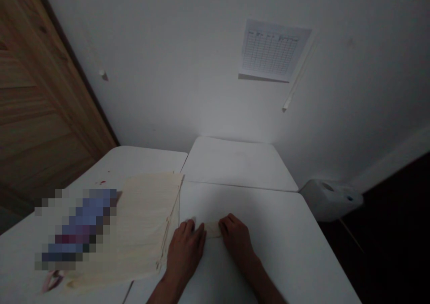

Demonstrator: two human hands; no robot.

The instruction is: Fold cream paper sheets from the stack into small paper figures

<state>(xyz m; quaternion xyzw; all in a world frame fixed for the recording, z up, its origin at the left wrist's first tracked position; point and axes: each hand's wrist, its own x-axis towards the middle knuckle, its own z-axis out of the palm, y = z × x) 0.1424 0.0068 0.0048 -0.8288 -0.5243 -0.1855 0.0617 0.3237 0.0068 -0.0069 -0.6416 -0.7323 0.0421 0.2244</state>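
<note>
On the white table [221, 268] lies a small, flat, beige strip [212, 229], which looks like cloth. My left hand [186, 246] grips its left end, with the fingers bent over it and the thumb side toward the strip. At the right end, my right hand [238, 237] is closed on the strip with curled fingers. The strip's ends are hidden under my fingers. Just left of my left hand lies a stack of large beige cloth sheets [144, 223], with uneven, layered right edges.
A blurred-out bluish item [83, 223] rests on the stack's left side, with a pinkish loop [53, 280] below it. A printed chart [273, 51] hangs on the wall. Off the table's right edge stands a whitish container [331, 199]. A wooden door [40, 102] is at left.
</note>
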